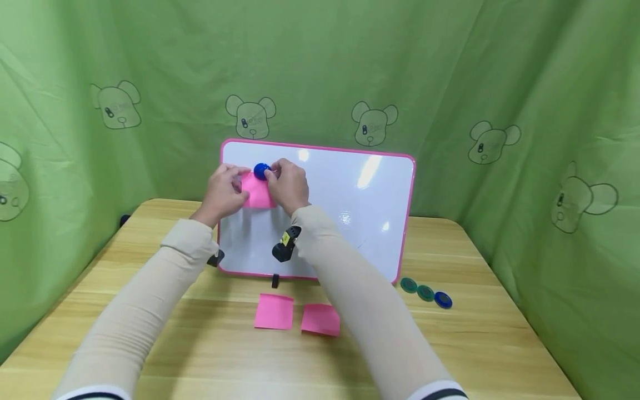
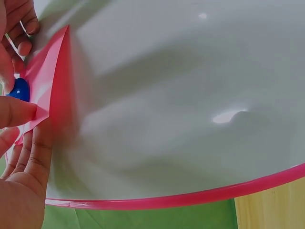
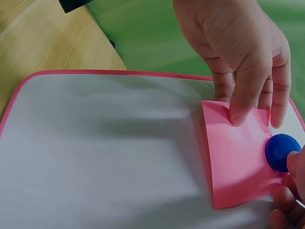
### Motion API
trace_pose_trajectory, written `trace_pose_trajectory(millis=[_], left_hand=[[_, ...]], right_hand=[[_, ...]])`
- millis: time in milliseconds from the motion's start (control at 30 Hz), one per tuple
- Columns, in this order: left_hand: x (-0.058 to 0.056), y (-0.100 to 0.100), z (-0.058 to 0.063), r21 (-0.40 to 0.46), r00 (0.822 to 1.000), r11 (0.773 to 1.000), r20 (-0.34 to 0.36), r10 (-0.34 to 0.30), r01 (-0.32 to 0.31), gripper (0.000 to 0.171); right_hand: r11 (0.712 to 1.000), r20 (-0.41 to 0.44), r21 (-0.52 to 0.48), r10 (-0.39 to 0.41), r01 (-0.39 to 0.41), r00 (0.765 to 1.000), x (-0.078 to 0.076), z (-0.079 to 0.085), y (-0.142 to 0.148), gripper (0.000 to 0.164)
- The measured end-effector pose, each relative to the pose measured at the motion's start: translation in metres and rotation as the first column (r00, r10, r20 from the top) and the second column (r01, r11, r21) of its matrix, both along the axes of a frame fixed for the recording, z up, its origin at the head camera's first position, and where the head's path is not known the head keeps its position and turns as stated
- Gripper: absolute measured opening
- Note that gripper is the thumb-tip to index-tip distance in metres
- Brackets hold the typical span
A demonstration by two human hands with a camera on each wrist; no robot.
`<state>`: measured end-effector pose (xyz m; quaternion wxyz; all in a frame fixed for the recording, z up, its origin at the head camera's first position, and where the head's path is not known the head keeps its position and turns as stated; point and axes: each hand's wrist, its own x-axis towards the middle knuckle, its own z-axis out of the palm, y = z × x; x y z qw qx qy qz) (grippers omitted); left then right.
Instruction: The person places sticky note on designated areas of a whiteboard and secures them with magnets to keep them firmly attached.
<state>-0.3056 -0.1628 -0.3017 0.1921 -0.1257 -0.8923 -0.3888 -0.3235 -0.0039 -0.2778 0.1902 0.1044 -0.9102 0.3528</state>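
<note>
A square pink sticky note lies against the upper left of a pink-edged whiteboard. My left hand pinches the note's left edge, its thumb in front and fingers behind, as the right wrist view shows. At the note's top is a round blue magnet. The thumb and fingers of my right hand grip that magnet from the right. In the left wrist view, the lower part of the note stands off the board.
Two more pink sticky notes, one left and one right, lie on the wooden table before the board. Two green magnets and a blue disc magnet lie at its right. A green curtain hangs behind.
</note>
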Motion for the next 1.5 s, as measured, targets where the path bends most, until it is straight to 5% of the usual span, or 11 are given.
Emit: trace_pose_trajectory(millis=[1000, 1500], left_hand=[[0.004, -0.001, 0.004, 0.012, 0.999, 1.0, 0.031, -0.01, 0.009, 0.058], [0.014, -0.001, 0.005, 0.0, 0.995, 1.0, 0.101, -0.019, 0.02, 0.06]], right_hand=[[1.0, -0.024, 0.002, -0.012, 0.012, 1.0, 0.002, -0.003, 0.003, 0.015], [1.0, -0.035, 0.019, 0.013, -0.012, 0.999, 0.008, -0.005, 0.024, 0.014]])
